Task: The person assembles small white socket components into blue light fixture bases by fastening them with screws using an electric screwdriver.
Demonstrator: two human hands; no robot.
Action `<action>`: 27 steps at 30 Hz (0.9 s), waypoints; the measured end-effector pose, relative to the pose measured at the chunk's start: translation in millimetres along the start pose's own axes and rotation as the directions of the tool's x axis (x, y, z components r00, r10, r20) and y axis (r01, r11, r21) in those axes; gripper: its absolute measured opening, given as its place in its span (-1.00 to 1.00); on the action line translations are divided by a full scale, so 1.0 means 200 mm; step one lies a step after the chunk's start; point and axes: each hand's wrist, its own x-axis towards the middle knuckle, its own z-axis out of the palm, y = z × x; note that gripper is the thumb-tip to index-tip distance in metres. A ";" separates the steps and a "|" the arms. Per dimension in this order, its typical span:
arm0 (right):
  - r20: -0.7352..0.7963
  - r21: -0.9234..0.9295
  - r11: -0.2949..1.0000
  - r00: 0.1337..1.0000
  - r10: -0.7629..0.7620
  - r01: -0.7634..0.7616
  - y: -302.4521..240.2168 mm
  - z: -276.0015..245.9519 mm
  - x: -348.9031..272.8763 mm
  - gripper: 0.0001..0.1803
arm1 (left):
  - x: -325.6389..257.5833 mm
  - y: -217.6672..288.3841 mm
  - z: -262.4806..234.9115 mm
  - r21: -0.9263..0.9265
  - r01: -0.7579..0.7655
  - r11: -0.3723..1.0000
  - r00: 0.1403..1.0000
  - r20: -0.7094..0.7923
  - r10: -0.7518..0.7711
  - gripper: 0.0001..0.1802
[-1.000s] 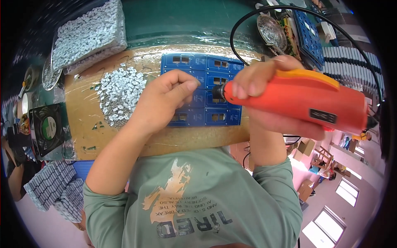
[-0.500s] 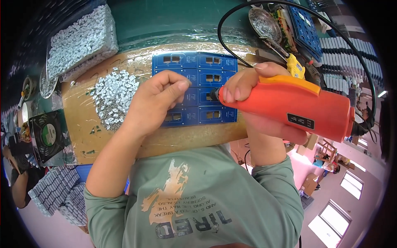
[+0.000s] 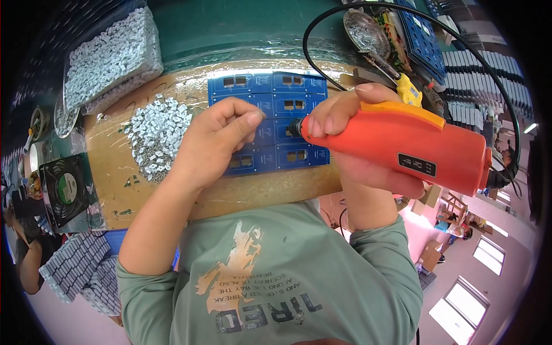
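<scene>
In my right hand (image 3: 339, 118) is a red electric screwdriver (image 3: 414, 149) with an orange lever, its black nose pointing left over a panel of blue circuit boards (image 3: 299, 155). The boards lie flat in two columns, each with small rectangular cutouts. My left hand (image 3: 221, 135) hovers over the panel's left side, thumb and forefinger pinched together; what they hold, if anything, is hidden. Just left of that hand lies a loose heap of small white plastic clips (image 3: 161, 129), mixed with small metal screws (image 3: 150, 155) along its lower side.
A clear box of white parts (image 3: 112, 63) stands at the back left, a black fan (image 3: 63, 187) at the left edge. Behind the screwdriver lie a yellow tool (image 3: 409, 91), a round metal dish (image 3: 366, 33) and a blue rack (image 3: 422, 43). A black cable (image 3: 307, 34) loops overhead.
The blue board panel has shifted slightly left and up under my hands. The screwdriver's nose has moved a little to the left. My left hand keeps its pinch in nearly the same place.
</scene>
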 end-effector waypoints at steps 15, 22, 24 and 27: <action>0.013 0.041 0.997 0.998 0.069 -0.069 -0.01 0.00 0.00 -0.35 | 0.00 0.00 0.00 -0.012 0.003 1.000 1.000 0.009 -0.003 -0.77; -0.032 -0.007 0.997 0.996 0.082 -0.082 -0.05 0.02 -0.02 -0.43 | 0.01 0.00 0.00 -0.011 0.007 1.000 1.000 0.022 -0.007 -0.78; -0.027 -0.006 0.997 0.997 0.072 -0.072 -0.04 0.01 0.00 -0.42 | 0.01 0.00 0.00 -0.009 0.005 1.000 1.000 0.020 -0.005 -0.78; -0.012 0.003 0.999 0.999 0.046 -0.046 -0.02 0.00 0.02 -0.42 | 0.01 0.00 0.00 0.011 0.001 1.000 1.000 0.021 -0.001 -0.78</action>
